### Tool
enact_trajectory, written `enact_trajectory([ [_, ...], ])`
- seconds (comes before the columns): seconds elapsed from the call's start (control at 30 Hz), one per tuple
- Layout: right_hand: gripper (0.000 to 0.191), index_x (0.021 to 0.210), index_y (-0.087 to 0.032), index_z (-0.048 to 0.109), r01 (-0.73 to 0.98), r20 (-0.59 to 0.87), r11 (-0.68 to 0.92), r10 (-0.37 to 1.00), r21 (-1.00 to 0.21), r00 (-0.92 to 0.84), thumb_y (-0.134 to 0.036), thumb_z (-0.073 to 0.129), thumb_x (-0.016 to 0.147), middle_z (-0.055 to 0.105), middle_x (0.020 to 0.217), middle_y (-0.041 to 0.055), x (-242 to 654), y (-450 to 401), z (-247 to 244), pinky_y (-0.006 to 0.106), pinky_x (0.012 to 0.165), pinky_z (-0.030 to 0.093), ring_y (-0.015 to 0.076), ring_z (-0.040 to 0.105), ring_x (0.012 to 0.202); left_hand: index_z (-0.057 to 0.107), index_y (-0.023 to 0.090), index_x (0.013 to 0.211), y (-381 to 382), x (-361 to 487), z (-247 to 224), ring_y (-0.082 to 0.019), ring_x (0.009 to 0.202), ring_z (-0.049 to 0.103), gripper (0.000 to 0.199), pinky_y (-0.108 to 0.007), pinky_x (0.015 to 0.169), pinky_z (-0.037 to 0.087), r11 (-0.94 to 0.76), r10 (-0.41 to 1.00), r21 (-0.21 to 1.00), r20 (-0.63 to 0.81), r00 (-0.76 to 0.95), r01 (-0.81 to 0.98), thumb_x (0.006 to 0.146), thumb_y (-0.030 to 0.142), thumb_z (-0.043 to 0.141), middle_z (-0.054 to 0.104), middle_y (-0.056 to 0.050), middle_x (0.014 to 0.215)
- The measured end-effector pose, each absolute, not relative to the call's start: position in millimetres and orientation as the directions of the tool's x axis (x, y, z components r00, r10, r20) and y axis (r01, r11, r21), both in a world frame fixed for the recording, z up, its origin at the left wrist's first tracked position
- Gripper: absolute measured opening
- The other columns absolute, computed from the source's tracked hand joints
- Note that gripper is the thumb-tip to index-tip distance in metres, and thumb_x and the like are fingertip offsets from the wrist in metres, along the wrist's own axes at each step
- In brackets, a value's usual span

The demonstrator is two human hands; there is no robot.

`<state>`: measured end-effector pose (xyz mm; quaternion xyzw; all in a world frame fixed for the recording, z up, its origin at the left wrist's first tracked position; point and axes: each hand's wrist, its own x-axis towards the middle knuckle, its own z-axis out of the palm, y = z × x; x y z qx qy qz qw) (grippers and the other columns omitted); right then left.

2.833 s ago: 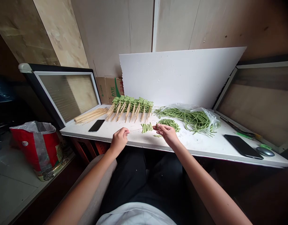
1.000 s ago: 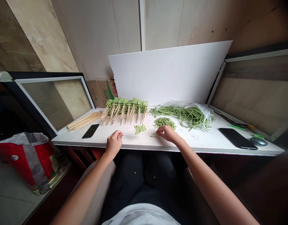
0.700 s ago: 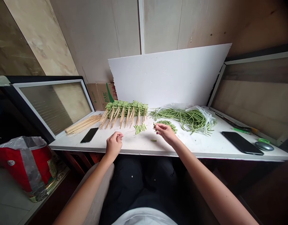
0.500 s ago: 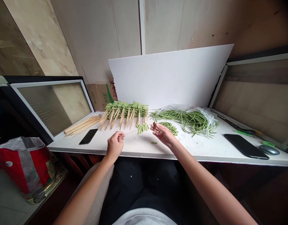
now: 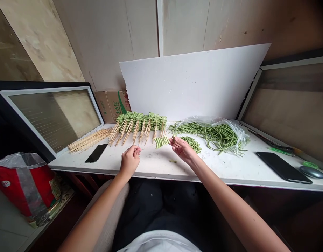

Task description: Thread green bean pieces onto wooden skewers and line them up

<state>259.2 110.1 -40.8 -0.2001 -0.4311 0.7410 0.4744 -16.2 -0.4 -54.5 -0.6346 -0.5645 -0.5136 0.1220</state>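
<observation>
My left hand (image 5: pixel 130 159) is closed on the near end of a thin skewer, held over the front of the white table (image 5: pixel 151 166). Several short green bean pieces (image 5: pixel 161 141) sit side by side on that skewer. At its far end, my right hand (image 5: pixel 182 148) pinches one more bean piece (image 5: pixel 173 137) between thumb and fingers. Just behind my right hand lies a heap of cut bean pieces (image 5: pixel 192 143). A stack of filled bean skewers (image 5: pixel 140 120) stands at the back, sticks pointing toward me. One loose bean piece (image 5: pixel 173 161) lies below my right hand.
Long uncut beans (image 5: pixel 216 134) lie in a clear plastic bag at the back right. Bare skewers (image 5: pixel 89 140) and a phone (image 5: pixel 96 153) are at the left. Another dark phone (image 5: pixel 283 166) and a grey mouse (image 5: pixel 312 172) lie right. A white board (image 5: pixel 192 84) leans behind.
The view has shifted slightly. The skewer's row of bean pieces now sits nearer my right hand, with its pinched piece close to the tip. Both hands keep their grip.
</observation>
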Motion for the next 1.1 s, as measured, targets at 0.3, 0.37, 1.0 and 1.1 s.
enact_trajectory([
  [0.3,0.024,0.098,-0.027,0.081,-0.514,0.153,-0.14,0.86,-0.846,-0.487,-0.043,0.087,0.081,0.078,0.113,0.0033,258.7,105.7,-38.3,0.021,0.075,0.059,0.0192,0.071,0.106,0.068,0.02,0.088,-3.3,-15.5,-50.4,-0.017,0.068,0.069,0.017,-0.025,0.067,0.05,-0.313,0.572,0.368,0.809,-0.136,0.876,0.091,0.011,0.055,0.072,-0.001,0.072],
  [0.37,0.026,0.097,-0.027,0.081,-0.505,0.157,-0.127,0.862,-0.854,-0.481,-0.045,0.088,0.08,0.078,0.114,0.004,258.5,104.7,-38.3,0.022,0.074,0.058,0.0202,0.071,0.107,0.068,0.021,0.088,-4.4,-16.0,-50.0,-0.018,0.069,0.07,0.017,-0.025,0.066,0.05,-0.311,0.568,0.36,0.813,-0.132,0.88,0.091,0.01,0.055,0.072,-0.001,0.073],
  [1.0,0.031,0.092,-0.024,0.083,-0.424,0.116,-0.071,0.91,-0.903,-0.398,-0.048,0.09,0.072,0.078,0.111,0.0095,254.8,104.4,-39.0,0.028,0.074,0.052,0.0248,0.07,0.108,0.066,0.021,0.089,-4.5,-18.2,-55.8,-0.018,0.077,0.074,0.028,-0.024,0.071,0.054,-0.342,0.528,0.277,0.847,-0.06,0.898,0.085,-0.001,0.05,0.076,-0.001,0.082],
  [1.1,0.031,0.092,-0.024,0.084,-0.407,0.124,-0.055,0.909,-0.912,-0.399,-0.047,0.09,0.072,0.078,0.11,0.0097,255.1,105.6,-40.2,0.028,0.073,0.053,0.0249,0.07,0.107,0.065,0.021,0.089,-4.1,-19.6,-55.9,-0.018,0.077,0.074,0.03,-0.024,0.071,0.054,-0.342,0.524,0.27,0.85,-0.056,0.9,0.083,-0.003,0.048,0.076,-0.001,0.082],
])
